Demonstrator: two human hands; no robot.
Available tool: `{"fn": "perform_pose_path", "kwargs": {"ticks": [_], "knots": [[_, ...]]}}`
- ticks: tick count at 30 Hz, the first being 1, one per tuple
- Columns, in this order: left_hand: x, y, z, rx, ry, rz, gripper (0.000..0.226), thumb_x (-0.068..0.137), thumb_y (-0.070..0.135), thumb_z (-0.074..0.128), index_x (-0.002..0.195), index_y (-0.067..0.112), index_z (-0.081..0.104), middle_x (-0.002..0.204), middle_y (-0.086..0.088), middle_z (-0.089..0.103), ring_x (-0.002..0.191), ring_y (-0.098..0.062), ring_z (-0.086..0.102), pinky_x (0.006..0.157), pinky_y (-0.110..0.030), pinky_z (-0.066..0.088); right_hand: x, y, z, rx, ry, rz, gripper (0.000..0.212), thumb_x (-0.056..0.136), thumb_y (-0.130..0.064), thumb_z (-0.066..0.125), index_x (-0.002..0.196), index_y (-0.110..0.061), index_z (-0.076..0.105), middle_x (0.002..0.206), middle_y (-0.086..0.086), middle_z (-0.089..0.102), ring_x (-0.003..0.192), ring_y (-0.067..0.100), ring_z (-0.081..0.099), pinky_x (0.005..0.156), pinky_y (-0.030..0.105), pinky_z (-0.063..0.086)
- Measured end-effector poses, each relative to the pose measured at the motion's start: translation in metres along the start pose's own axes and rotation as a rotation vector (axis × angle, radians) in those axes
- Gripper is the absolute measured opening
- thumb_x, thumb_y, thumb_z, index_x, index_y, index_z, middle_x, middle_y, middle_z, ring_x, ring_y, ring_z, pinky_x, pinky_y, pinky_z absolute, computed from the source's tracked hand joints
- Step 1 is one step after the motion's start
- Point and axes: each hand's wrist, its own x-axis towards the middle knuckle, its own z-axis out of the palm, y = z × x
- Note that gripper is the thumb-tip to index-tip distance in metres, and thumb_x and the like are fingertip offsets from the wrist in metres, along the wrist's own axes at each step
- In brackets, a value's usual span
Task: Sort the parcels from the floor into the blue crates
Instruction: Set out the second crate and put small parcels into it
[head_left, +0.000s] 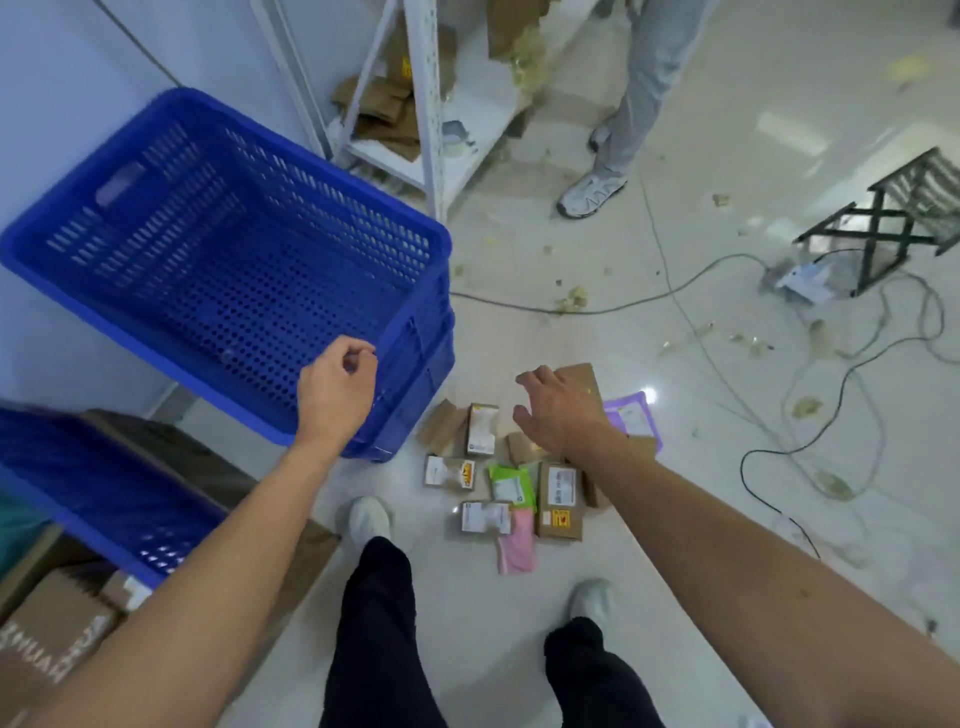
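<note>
Sorting under way: a person stands over a cluster of small parcels (483, 517) on the glossy pale floor (701, 493), just in front of their white shoes and beside the near right corner of a large perforated blue plastic crate (291, 218); that crate stands at the left by the wall and shows a bare inside from this angle; a second blue plastic crate (104, 499) sits lower, at the left edge of view. The pile includes a brown cardboard box with a white label (558, 501), a green pouch (511, 483), a pink pouch (517, 545), a purple mailer (631, 415) and a flat brown cardboard parcel (579, 382). The step in hand looks like the reach for the next pick; the right hand (558, 410) is stretched out above the far side of the pile with fingers spread and nothing in its grasp; whether it touches the flat brown parcel beneath cannot be told. The left hand (337, 395) hangs over the large crate's near rim with fingers loosely curled and nothing visible in them. The next move would call for lowering the right hand, closing on a single parcel without dragging its neighbours, then carrying it left over the crate's rim. Loose cables (779, 441) trail across the floor to the right.
</note>
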Motion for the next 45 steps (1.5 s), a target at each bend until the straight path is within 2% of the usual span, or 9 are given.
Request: {"fn": "perform_pose_path", "kwargs": {"ticks": [3,7,14,22,29,36,39,42,45], "knots": [[-0.055,0.023,0.037,0.036,-0.041,0.002,0.016,0.099,0.031,0.052,0.102,0.025,0.067,0.094,0.004,0.072,0.09,-0.022,0.069,0.087,-0.048,0.055,-0.045,0.059,0.015,0.03,-0.011,0.052,0.053,0.095,-0.036,0.048,0.143,-0.015,0.042,0.144,0.012,0.044,0.133,0.032,0.041,0.104,0.044,0.041],[-0.11,0.034,0.088,0.03,-0.118,-0.062,0.013,0.097,0.023,0.056,0.1,0.021,0.068,0.093,-0.001,0.073,0.088,-0.026,0.071,0.091,-0.048,0.055,-0.091,0.113,0.04,0.034,-0.098,0.074,0.048,0.094,-0.036,0.046,0.136,-0.014,0.044,0.133,0.012,0.048,0.125,0.033,0.046,0.097,0.045,0.043],[-0.155,-0.004,0.145,0.132,-0.295,-0.169,0.015,0.096,0.028,0.054,0.104,0.024,0.066,0.1,0.001,0.071,0.092,-0.023,0.07,0.091,-0.046,0.054,-0.116,0.136,0.098,0.05,-0.171,0.052,0.059,0.093,-0.039,0.051,0.144,-0.013,0.037,0.144,0.013,0.043,0.13,0.033,0.043,0.101,0.044,0.041],[-0.125,-0.125,0.219,0.283,-0.434,-0.22,0.01,0.097,0.032,0.052,0.102,0.031,0.061,0.101,0.004,0.069,0.095,-0.021,0.064,0.085,-0.033,0.051,-0.07,0.137,0.234,-0.053,-0.295,-0.024,0.057,0.091,-0.036,0.057,0.141,-0.017,0.038,0.14,0.009,0.045,0.128,0.028,0.044,0.102,0.042,0.042],[-0.076,-0.25,0.283,0.317,-0.477,-0.28,0.011,0.096,0.034,0.054,0.103,0.032,0.061,0.102,0.006,0.062,0.097,-0.021,0.059,0.084,-0.032,0.047,0.003,0.138,0.38,-0.104,-0.33,-0.043,0.069,0.089,-0.041,0.062,0.147,-0.019,0.032,0.141,0.008,0.043,0.13,0.028,0.042,0.103,0.042,0.041],[-0.041,-0.368,0.361,0.317,-0.449,-0.339,0.014,0.099,0.032,0.052,0.108,0.03,0.062,0.102,0.004,0.061,0.106,-0.025,0.061,0.096,-0.041,0.052,0.089,0.125,0.533,-0.255,-0.183,-0.288,0.099,0.085,-0.044,0.067,0.157,-0.017,0.005,0.162,0.014,0.013,0.147,0.031,0.018,0.119,0.044,0.021],[-0.033,-0.402,0.386,0.333,-0.454,-0.343,0.018,0.1,0.031,0.051,0.114,0.027,0.062,0.104,0.004,0.061,0.105,-0.025,0.061,0.098,-0.042,0.052,0.118,0.12,0.58,-0.347,-0.182,-0.339,0.107,0.084,-0.046,0.068,0.157,-0.015,-0.003,0.164,0.015,0.003,0.15,0.032,0.01,0.12,0.048,0.017],[-0.026,-0.423,0.399,0.34,-0.459,-0.336,0.017,0.1,0.031,0.051,0.114,0.028,0.06,0.102,0.006,0.06,0.1,-0.023,0.061,0.095,-0.038,0.052,0.138,0.115,0.603,-0.37,-0.174,-0.328,0.097,0.088,-0.034,0.06,0.157,-0.012,-0.004,0.157,0.02,0.018,0.143,0.034,0.024,0.116,0.049,0.023],[-0.024,-0.423,0.396,0.348,-0.452,-0.314,0.018,0.101,0.031,0.051,0.116,0.028,0.06,0.105,0.007,0.059,0.1,-0.021,0.06,0.092,-0.037,0.052,0.143,0.11,0.595,-0.328,-0.14,-0.276,0.092,0.086,-0.028,0.058,0.157,-0.012,0.003,0.138,0.014,0.037,0.122,0.032,0.04,0.104,0.046,0.034]]}}
